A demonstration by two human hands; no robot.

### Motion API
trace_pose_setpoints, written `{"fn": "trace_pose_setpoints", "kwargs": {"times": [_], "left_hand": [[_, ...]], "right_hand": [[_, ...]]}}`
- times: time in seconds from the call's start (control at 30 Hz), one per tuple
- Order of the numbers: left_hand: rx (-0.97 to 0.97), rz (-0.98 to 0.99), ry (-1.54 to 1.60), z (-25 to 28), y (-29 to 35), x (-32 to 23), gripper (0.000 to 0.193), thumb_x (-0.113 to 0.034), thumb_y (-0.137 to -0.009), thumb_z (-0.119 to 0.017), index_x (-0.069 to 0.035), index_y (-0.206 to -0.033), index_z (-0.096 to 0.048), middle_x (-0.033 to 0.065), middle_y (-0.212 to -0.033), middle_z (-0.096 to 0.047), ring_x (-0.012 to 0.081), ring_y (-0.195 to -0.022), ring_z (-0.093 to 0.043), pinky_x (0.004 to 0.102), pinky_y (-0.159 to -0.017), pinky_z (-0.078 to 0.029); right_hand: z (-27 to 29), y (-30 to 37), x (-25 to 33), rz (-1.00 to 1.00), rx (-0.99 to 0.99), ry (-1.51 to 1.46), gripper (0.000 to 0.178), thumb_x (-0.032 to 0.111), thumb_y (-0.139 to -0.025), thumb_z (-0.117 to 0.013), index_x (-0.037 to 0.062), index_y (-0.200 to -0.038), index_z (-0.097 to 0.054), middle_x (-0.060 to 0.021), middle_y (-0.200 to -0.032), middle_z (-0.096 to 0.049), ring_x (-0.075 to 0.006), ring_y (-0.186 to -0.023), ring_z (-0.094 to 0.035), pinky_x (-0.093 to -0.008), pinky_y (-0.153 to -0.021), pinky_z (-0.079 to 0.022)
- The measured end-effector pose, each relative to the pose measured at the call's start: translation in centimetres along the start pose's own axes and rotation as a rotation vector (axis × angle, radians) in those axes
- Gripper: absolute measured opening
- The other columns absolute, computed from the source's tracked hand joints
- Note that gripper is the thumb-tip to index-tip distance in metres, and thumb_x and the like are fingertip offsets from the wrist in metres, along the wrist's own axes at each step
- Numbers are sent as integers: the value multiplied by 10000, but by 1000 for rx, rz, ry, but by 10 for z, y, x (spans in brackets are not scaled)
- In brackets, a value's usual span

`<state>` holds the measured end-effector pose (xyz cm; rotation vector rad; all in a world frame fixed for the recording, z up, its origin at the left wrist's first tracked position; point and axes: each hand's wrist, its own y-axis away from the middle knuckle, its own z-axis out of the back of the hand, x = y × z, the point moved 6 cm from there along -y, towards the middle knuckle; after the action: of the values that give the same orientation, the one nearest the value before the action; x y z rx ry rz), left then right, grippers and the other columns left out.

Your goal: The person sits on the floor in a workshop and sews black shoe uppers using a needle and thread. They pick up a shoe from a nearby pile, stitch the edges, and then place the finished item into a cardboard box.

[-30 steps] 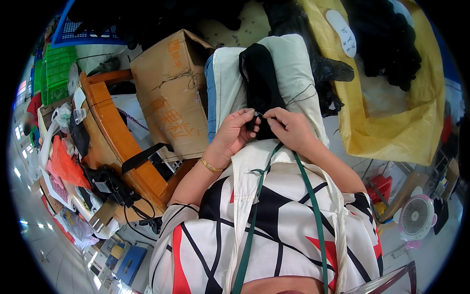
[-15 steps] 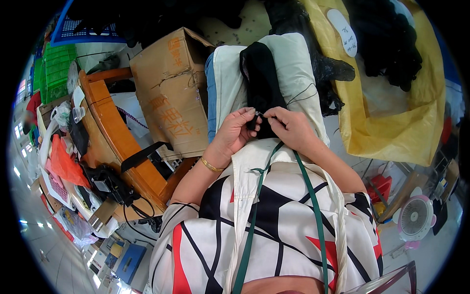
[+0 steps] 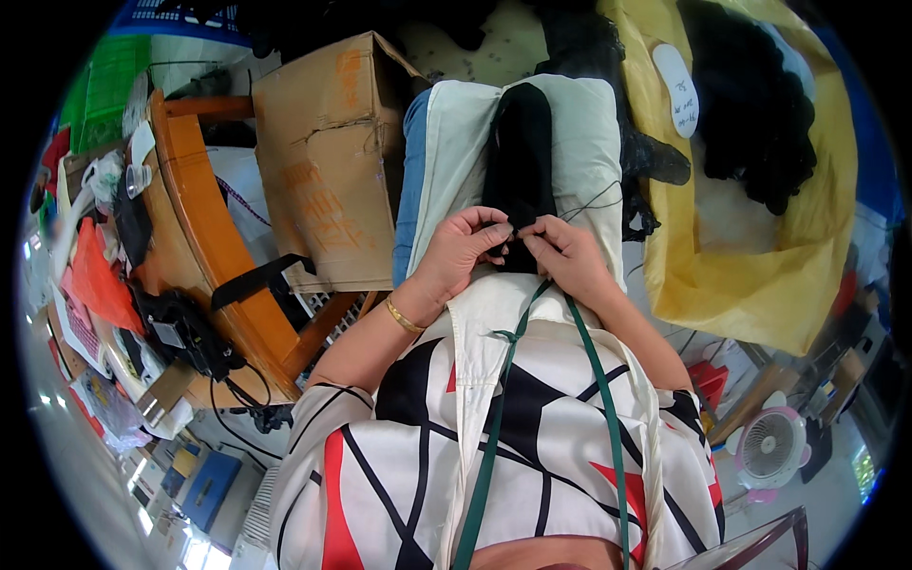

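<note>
A long, narrow black cloth piece [image 3: 520, 142], rounded at its far end, lies over the pale apron [image 3: 581, 133] across my lap. At its near end my left hand [image 3: 456, 252] is closed, thumb and fingers pinching the dark fabric. My right hand [image 3: 572, 255] meets it there, thumb and forefinger pressed together; what is between these fingertips is too small to make out. A thin dark thread [image 3: 597, 198] loops over the apron just beyond my right hand.
Left of my lap stands a cardboard box [image 3: 328, 171], beside a wooden chair [image 3: 211, 218]. A yellow sack [image 3: 741, 294] with black cloth pieces [image 3: 750, 114] and a white insole shape [image 3: 675, 90] is on the right. A pink-and-white fan [image 3: 771, 445] stands at the lower right.
My fingertips have come closer together at the black cloth's near end. The cloth's far end has shifted slightly right. The view of the surroundings has shifted a little.
</note>
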<state>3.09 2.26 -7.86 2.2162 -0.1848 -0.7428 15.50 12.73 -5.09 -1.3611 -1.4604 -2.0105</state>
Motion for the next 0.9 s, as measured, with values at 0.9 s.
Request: {"fn": "trace_pose_setpoints", "kwargs": {"times": [0.9], "left_hand": [[45,-71,-179,-3,-6,-4,169,-84,-881,-709,-25,-1031,-659,13,-868,-660,61,-714,-592,214,-624,-520]], "right_hand": [[-10,-8,-5,-76,-1,-53,107,98,-975,-563,47,-1065,-538,21,-742,-558,-52,-626,-537,-203,-562,-446]]}}
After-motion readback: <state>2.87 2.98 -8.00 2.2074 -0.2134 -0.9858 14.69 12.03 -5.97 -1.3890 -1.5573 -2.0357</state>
